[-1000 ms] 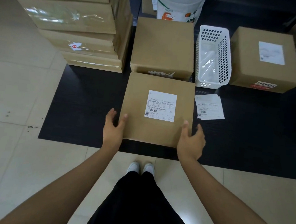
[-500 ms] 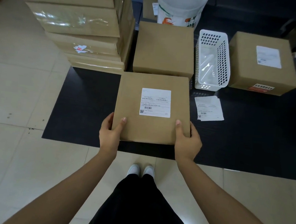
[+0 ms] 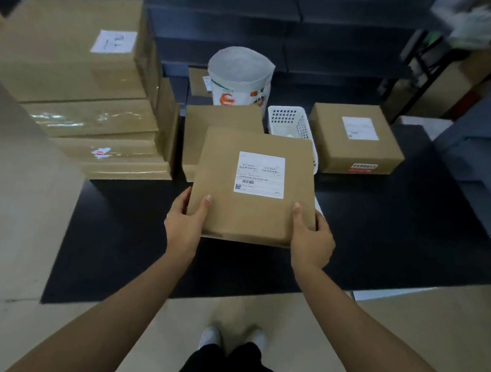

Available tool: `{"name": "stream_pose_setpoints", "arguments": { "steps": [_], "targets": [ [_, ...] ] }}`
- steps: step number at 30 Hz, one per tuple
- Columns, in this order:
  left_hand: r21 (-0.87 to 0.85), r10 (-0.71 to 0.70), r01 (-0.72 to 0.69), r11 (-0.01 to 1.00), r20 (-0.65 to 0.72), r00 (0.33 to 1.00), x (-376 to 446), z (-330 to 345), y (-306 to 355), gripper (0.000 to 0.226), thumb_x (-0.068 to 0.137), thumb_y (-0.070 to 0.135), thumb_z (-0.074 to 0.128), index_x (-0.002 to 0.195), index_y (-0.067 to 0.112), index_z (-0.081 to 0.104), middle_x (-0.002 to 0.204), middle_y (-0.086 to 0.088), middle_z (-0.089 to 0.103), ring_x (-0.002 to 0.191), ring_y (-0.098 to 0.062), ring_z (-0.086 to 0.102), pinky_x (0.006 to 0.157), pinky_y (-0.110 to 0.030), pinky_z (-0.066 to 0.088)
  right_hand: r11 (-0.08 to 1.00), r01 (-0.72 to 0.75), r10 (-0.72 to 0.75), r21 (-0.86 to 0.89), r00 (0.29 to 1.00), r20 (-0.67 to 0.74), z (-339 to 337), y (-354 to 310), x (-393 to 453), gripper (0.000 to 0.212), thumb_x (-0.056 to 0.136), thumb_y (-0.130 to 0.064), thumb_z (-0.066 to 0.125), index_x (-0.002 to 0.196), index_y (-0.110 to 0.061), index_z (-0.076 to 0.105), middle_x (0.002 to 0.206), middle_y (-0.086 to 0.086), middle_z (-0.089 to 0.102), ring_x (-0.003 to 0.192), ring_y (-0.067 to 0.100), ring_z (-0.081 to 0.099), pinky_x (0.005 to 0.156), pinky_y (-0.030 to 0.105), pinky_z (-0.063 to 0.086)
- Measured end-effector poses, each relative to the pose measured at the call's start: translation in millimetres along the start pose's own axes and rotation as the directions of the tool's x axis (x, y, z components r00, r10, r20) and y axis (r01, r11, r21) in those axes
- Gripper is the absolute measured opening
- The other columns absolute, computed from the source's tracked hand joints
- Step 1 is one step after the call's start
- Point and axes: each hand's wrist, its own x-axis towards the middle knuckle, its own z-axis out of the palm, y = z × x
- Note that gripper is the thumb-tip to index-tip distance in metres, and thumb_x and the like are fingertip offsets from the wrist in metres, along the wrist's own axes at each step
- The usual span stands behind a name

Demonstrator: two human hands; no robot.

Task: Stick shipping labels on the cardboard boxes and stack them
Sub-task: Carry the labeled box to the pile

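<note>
A flat cardboard box with a white shipping label on top is held up above the black mat. My left hand grips its near left corner, thumb on top. My right hand grips its near right corner the same way. Behind it on the mat lies an unlabelled box. A labelled box sits at the right. A tall stack of taped boxes stands at the left, the top one carrying a white label.
A white perforated basket stands between the two floor boxes. A white printed bag stands behind them. Dark shelving fills the back, grey cabinets the right. Tiled floor lies near my feet.
Both hands have lifted the labelled box off the mat and carried it up and slightly right. The view has tilted upward, and the loose labels on the mat are now hidden behind the box.
</note>
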Motion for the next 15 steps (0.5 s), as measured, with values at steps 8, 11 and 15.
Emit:
{"name": "stream_pose_setpoints", "arguments": {
  "steps": [8, 11, 15],
  "targets": [
    [0.021, 0.021, -0.024, 1.0, 0.12, 0.993, -43, 119, 10, 0.056, 0.084, 0.033, 0.071, 0.135, 0.019, 0.052, 0.123, 0.006, 0.059, 0.099, -0.001, 0.057, 0.076, -0.008, 0.042, 1.0, 0.014, -0.017, -0.027, 0.989, -0.147, -104, 23, 66, 0.05, 0.08, -0.065, 0.059, 0.115, -0.031, 0.063, 0.101, -0.012, 0.063, 0.096, 0.014, 0.059, 0.09, 0.042, 0.051],
    [0.034, 0.017, -0.021, 0.999, 0.128, 0.992, -65, 164, 8, 0.057, 0.084, 0.035, 0.07, 0.136, 0.02, 0.051, 0.126, 0.005, 0.058, 0.106, -0.007, 0.056, 0.084, -0.016, 0.043, 0.999, 0.026, -0.03, -0.032, 0.99, -0.141, -142, 33, 98, 0.049, 0.079, -0.065, 0.058, 0.115, -0.032, 0.063, 0.1, -0.013, 0.064, 0.096, 0.015, 0.061, 0.09, 0.043, 0.051],
    [0.023, 0.019, -0.02, 1.0, 0.066, 0.998, -103, 217, 8, 0.057, 0.085, 0.035, 0.069, 0.136, 0.021, 0.049, 0.122, 0.009, 0.056, 0.108, -0.007, 0.055, 0.084, -0.017, 0.043, 0.995, 0.076, -0.081, -0.068, 0.994, -0.07, -192, 38, 141, 0.051, 0.081, -0.063, 0.058, 0.117, -0.028, 0.062, 0.101, -0.01, 0.062, 0.094, 0.014, 0.058, 0.09, 0.041, 0.05]
  ]
}}
